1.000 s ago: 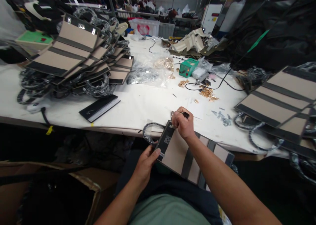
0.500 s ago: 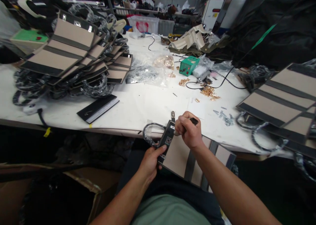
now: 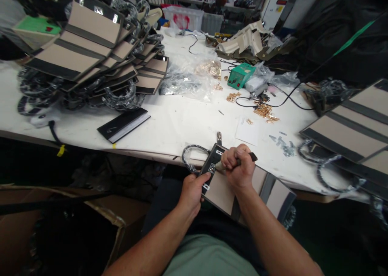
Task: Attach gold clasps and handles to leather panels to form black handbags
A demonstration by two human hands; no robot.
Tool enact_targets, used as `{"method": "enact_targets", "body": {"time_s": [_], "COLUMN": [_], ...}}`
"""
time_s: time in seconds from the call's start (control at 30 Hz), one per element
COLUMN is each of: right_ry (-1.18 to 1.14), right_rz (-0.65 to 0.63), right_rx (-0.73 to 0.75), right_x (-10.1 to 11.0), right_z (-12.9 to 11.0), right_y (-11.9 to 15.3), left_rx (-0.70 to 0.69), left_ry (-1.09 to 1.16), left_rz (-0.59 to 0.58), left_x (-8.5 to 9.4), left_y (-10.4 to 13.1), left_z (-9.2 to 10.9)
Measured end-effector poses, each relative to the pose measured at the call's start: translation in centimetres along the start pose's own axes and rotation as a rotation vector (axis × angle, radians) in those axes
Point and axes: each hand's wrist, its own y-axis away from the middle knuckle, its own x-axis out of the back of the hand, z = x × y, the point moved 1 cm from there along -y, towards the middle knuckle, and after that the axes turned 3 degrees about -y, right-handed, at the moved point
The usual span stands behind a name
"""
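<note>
A beige and black bag panel (image 3: 222, 189) lies tilted across my lap against the table's front edge. Small metal plates sit along its black border, and a plastic-wrapped loop handle (image 3: 188, 156) sticks out at the left. My left hand (image 3: 194, 187) grips that border, thumb on top beside the middle metal plate (image 3: 212, 169). Closed in a fist, my right hand (image 3: 239, 167) holds a dark-handled tool (image 3: 251, 157) whose butt shows at the right. Its working end points at the middle plate; whether it touches cannot be made out.
Similar panels are stacked at the left (image 3: 91, 37) and right (image 3: 357, 118). On the white table (image 3: 182, 118) are a black booklet (image 3: 124, 124), a green box with a cord (image 3: 241, 76), gold hardware (image 3: 265, 111), silver plates (image 3: 285, 146) and clear bags (image 3: 188, 82). An open carton (image 3: 121, 211) stands lower left.
My right hand and the tool have moved down the border from the upper metal plate to the middle one. The tool now leans more to the right. The camera view has shifted slightly.
</note>
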Motion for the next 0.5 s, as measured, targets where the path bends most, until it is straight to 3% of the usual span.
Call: {"method": "enact_targets", "body": {"time_s": [0.07, 0.2, 0.27, 0.33, 0.5], "right_ry": [0.125, 0.668, 0.830, 0.823, 0.551], "right_rz": [-0.049, -0.314, -0.381, -0.347, -0.256], "right_rx": [0.042, 0.135, 0.126, 0.044, -0.128], "right_x": [-0.2, -1.9, -2.8, -3.0, -2.8], "right_z": [0.2, 0.2, 0.0, -0.2, -0.5], "right_y": [0.5, 1.0, 0.6, 0.0, -1.6], "left_rx": [0.006, -0.016, -0.037, -0.054, -0.081], "left_ry": [0.009, 0.023, 0.027, 0.031, 0.067], "left_rz": [-0.002, -0.001, 0.002, 0.001, -0.021], "left_x": [0.0, 0.0, 0.0, 0.0, -0.1], "left_y": [0.0, -0.1, -0.1, -0.1, -0.2], "left_z": [0.1, 0.1, 0.1, 0.0, -0.3]}}
